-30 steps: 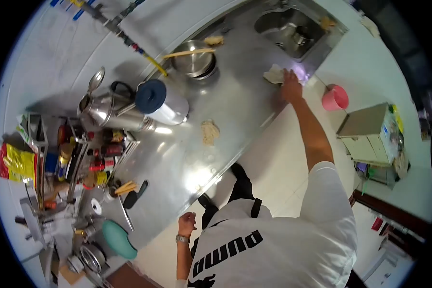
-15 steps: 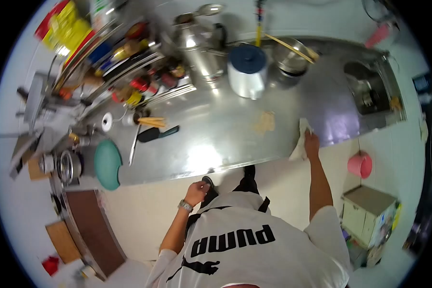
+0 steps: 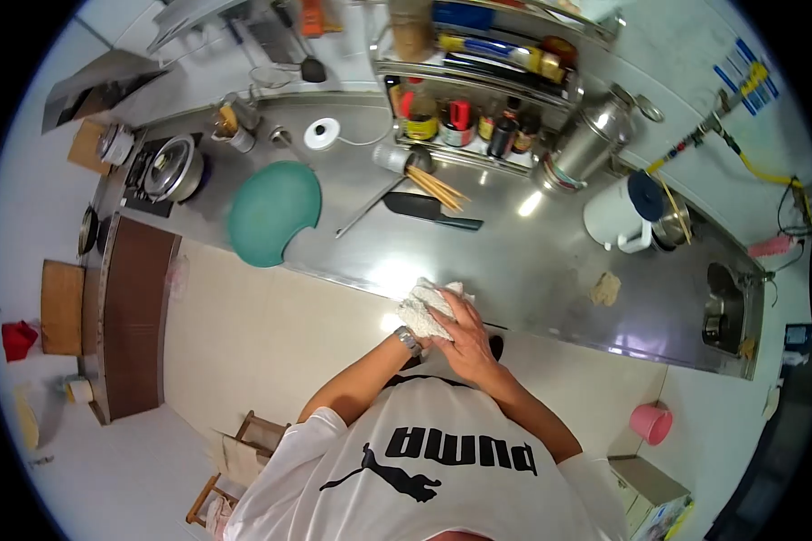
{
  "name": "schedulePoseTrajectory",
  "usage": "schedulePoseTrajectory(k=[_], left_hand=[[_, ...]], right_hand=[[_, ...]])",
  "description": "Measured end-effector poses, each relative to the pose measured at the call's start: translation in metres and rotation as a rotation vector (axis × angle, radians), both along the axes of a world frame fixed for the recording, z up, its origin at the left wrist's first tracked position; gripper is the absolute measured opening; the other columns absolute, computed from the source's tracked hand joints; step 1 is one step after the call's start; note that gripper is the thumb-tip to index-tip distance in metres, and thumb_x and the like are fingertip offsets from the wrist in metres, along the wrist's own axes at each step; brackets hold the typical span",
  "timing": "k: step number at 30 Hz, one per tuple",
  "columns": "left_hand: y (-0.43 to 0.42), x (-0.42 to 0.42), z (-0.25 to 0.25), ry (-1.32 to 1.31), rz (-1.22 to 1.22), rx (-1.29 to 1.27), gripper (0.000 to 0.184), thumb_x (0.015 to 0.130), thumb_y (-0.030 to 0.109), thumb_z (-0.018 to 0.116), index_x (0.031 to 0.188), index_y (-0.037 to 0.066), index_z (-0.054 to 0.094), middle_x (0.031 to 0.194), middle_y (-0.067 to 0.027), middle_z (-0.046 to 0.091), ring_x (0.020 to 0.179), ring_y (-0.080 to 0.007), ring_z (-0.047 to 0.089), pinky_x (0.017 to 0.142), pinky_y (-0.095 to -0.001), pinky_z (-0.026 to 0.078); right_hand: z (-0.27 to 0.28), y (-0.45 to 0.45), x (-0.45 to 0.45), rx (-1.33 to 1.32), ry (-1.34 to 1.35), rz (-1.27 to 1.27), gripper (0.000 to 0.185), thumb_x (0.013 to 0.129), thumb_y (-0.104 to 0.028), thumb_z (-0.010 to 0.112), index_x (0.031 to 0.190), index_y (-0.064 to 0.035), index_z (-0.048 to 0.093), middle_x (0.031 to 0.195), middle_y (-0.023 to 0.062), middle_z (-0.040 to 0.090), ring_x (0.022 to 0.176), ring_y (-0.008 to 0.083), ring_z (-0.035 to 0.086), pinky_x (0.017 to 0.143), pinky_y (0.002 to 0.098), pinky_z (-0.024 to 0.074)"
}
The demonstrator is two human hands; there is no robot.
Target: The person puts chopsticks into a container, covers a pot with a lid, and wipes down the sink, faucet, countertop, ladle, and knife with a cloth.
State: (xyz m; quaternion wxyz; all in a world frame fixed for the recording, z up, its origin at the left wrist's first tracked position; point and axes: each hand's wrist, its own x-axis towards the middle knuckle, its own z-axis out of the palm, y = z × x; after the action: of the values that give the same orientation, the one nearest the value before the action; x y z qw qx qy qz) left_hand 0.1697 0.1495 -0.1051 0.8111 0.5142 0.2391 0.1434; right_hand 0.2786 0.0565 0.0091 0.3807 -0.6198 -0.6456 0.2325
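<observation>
Both hands meet at the front edge of the steel counter (image 3: 523, 270), around a crumpled white cloth (image 3: 417, 313). My right hand (image 3: 465, 338) lies over the cloth with its fingers wrapped on it. Below and left of it, my left hand (image 3: 427, 343) is mostly hidden by the cloth and the right hand; a metal watch sits on that wrist. Beyond the cloth lie a black-bladed knife (image 3: 415, 206) and spilled chopsticks (image 3: 436, 189) beside a tipped holder (image 3: 391, 158). A green board (image 3: 275, 212) is to the left.
A white jug (image 3: 615, 216), a steel flask (image 3: 591, 135) and a metal bowl (image 3: 671, 225) stand toward the back right. Another cloth (image 3: 605, 288) lies near the sink (image 3: 724, 307). Bottles fill a rack (image 3: 478, 158); a pot (image 3: 173, 169) is far left.
The view has swung left along the counter. My right hand has brought the white cloth from the sink side to the counter's front edge, and my left hand has come up to meet it.
</observation>
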Motion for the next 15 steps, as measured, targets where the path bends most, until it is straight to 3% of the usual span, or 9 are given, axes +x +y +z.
schedulePoseTrajectory(k=[1, 5, 8, 10, 14, 15], left_hand=[[0.007, -0.018, -0.002, -0.065, 0.044, -0.045, 0.043, 0.094, 0.039, 0.039, 0.125, 0.009, 0.043, 0.125, -0.0094, 0.048, 0.115, -0.0236, 0.045, 0.097, -0.0363, 0.039], [0.014, -0.057, -0.038, -0.009, 0.296, 0.324, 0.039, 0.097, 0.035, 0.032, 0.124, 0.008, 0.043, 0.121, -0.0101, 0.049, 0.113, -0.0249, 0.046, 0.096, -0.0361, 0.04], [0.018, -0.063, -0.019, 0.067, 0.396, 0.407, 0.038, 0.097, 0.034, 0.034, 0.123, 0.008, 0.043, 0.12, -0.0101, 0.049, 0.112, -0.0244, 0.046, 0.096, -0.0357, 0.04], [0.02, -0.059, -0.004, 0.083, 0.454, 0.388, 0.037, 0.097, 0.034, 0.035, 0.123, 0.008, 0.043, 0.119, -0.01, 0.049, 0.111, -0.0241, 0.046, 0.095, -0.0354, 0.04], [0.019, -0.044, 0.011, 0.099, 0.542, 0.349, 0.037, 0.096, 0.033, 0.037, 0.122, 0.008, 0.044, 0.118, -0.01, 0.049, 0.109, -0.0234, 0.047, 0.094, -0.0348, 0.041], [0.021, -0.041, 0.013, 0.103, 0.557, 0.337, 0.036, 0.096, 0.033, 0.038, 0.122, 0.008, 0.044, 0.118, -0.01, 0.049, 0.109, -0.0232, 0.047, 0.094, -0.0347, 0.041]], right_hand=[[-0.006, 0.01, -0.01, -0.025, 0.014, 0.085, 0.048, 0.075, -0.009, 0.061, 0.122, -0.0022, 0.053, 0.141, 0.0175, 0.033, 0.127, 0.0366, 0.035, 0.105, 0.0456, 0.0271], [0.005, 0.035, -0.051, 0.042, 0.094, 0.263, 0.049, 0.076, -0.012, 0.06, 0.124, -0.0078, 0.052, 0.141, 0.0193, 0.03, 0.129, 0.04, 0.03, 0.106, 0.0464, 0.0251], [0.012, 0.036, -0.081, -0.038, -0.032, 0.208, 0.054, 0.077, -0.014, 0.061, 0.128, -0.0075, 0.045, 0.144, 0.0209, 0.024, 0.13, 0.0407, 0.027, 0.106, 0.0469, 0.0243], [0.01, 0.046, -0.09, 0.009, -0.002, 0.022, 0.061, 0.076, -0.016, 0.062, 0.131, -0.0076, 0.039, 0.144, 0.0241, 0.02, 0.131, 0.0402, 0.026, 0.106, 0.0472, 0.024], [0.019, 0.07, -0.077, -0.112, 0.174, 0.019, 0.058, 0.077, -0.015, 0.06, 0.131, -0.0073, 0.04, 0.14, 0.0273, 0.023, 0.126, 0.0405, 0.033, 0.104, 0.0447, 0.0271], [0.023, 0.079, -0.074, -0.09, 0.267, 0.01, 0.052, 0.078, -0.014, 0.06, 0.127, -0.006, 0.044, 0.135, 0.024, 0.034, 0.12, 0.0363, 0.04, 0.102, 0.0403, 0.0309]])
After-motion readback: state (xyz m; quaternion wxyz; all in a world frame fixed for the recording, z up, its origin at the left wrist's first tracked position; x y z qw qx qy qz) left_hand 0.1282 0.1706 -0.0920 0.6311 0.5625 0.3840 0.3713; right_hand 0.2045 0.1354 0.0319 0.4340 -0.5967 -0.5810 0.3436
